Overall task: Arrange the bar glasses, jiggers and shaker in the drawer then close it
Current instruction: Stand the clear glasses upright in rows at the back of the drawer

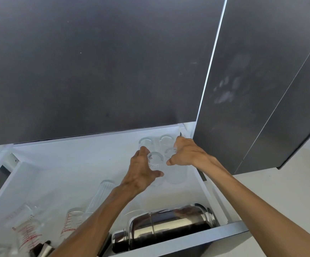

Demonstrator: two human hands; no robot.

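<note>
The white drawer (61, 164) stands pulled out below me. At its back right, my left hand (141, 173) grips a ribbed clear glass (155, 161), standing upright. Beside it my right hand (185, 154) holds another clear glass (176, 175) at its rim. Two more glasses (146, 142) stand behind them against the back wall. A steel shaker (163, 227) lies on its side at the front right. One ribbed glass (100, 193) lies on its side mid-drawer. Glass jiggers with red markings (70, 223) lie at the front left, and a metal jigger (45, 249) shows at the bottom edge.
A dark grey cabinet front (95, 62) rises above the drawer's back. A tall dark door panel (252, 80) stands to the right, close to the drawer's right rail (202, 175). The drawer's grey front panel (196, 240) runs along the near edge.
</note>
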